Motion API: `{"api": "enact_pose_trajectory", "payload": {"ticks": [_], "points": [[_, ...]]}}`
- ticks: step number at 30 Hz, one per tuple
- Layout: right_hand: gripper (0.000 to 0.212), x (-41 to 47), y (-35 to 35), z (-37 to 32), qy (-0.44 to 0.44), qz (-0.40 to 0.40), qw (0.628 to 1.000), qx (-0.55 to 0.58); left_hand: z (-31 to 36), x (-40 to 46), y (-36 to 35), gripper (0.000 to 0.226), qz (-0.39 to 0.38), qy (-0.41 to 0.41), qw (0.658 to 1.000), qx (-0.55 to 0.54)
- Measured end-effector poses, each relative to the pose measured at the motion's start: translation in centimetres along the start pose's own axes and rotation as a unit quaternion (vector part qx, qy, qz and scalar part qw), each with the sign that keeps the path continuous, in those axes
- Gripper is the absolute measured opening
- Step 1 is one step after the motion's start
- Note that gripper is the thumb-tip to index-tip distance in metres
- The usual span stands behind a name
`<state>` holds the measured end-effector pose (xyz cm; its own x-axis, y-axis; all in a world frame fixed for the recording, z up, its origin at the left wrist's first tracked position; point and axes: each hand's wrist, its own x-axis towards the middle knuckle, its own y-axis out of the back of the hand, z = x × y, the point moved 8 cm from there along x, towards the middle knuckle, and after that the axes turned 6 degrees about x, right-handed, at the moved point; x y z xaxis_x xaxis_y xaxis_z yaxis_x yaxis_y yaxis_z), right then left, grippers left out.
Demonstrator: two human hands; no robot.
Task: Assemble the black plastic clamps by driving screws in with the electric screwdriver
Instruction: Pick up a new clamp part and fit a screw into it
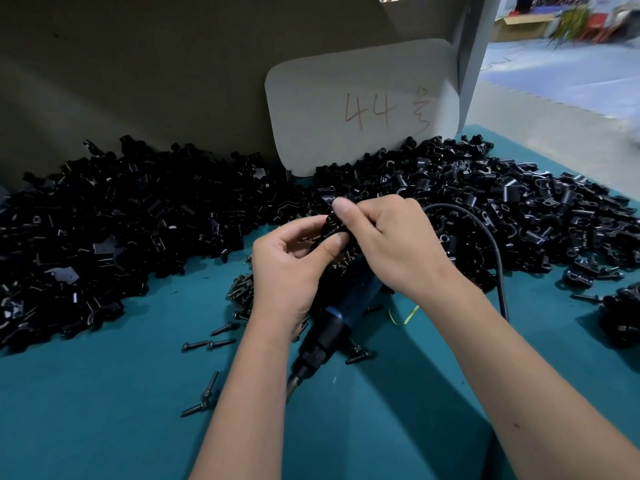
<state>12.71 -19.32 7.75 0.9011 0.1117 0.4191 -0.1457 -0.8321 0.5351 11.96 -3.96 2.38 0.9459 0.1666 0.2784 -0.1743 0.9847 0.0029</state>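
One black clamp (pixel 334 226) being pinched above the counter (pixel 104 410) by both hands: left hand (pixel 291 268) gripping from below, right hand (pixel 388 237) from above. One blue electric screwdriver (pixel 349 303) lying under them. Two big clamp piles (pixel 104 230), loose screws (pixel 207 344) too many to count

A teal-covered desk (pixel 104 410) meets a drab backboard (pixel 156 81); a pale card (pixel 363 105) marked 44 leans against it, with a grey post (pixel 474 46) and bright bluish floor (pixel 571 77) right of the card
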Motion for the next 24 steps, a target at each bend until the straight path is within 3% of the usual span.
{"api": "enact_pose_trajectory", "payload": {"ticks": [2,5,6,9,12,15,21,24], "points": [[0.056,0.2,0.4,0.3,-0.026,0.009,1.0,-0.015,-0.8,-0.2,0.1,0.019,0.014,0.059,0.995,-0.076],[0.019,0.8,1.0,2.0,-0.089,-0.024,0.995,-0.041,-1.9,-0.6,-0.3,0.014,0.011,0.154,0.969,-0.193],[0.016,0.7,1.1,2.5,-0.109,-0.037,0.993,-0.035,-2.0,-0.6,-0.5,0.02,0.006,0.171,0.96,-0.22],[0.045,0.7,1.4,3.2,-0.136,-0.021,0.987,0.08,-1.8,-0.8,-1.0,0.056,-0.01,0.188,0.949,-0.252],[0.037,0.5,1.6,4.0,-0.158,0.01,0.971,0.18,-1.9,-0.9,-1.2,0.08,-0.009,0.189,0.949,-0.252],[0.021,0.4,2.0,4.3,-0.159,0.043,0.953,0.252,-2.1,-0.8,-1.3,0.084,-0.012,0.193,0.946,-0.259],[0.018,0.3,2.2,3.8,-0.142,0.099,0.893,0.415,-2.1,-1.2,-1.8,0.084,-0.033,0.207,0.934,-0.289],[0.013,0.4,2.3,3.2,-0.102,0.089,0.925,0.355,-2.0,-1.3,-2.1,0.083,-0.042,0.212,0.929,-0.299]]}}
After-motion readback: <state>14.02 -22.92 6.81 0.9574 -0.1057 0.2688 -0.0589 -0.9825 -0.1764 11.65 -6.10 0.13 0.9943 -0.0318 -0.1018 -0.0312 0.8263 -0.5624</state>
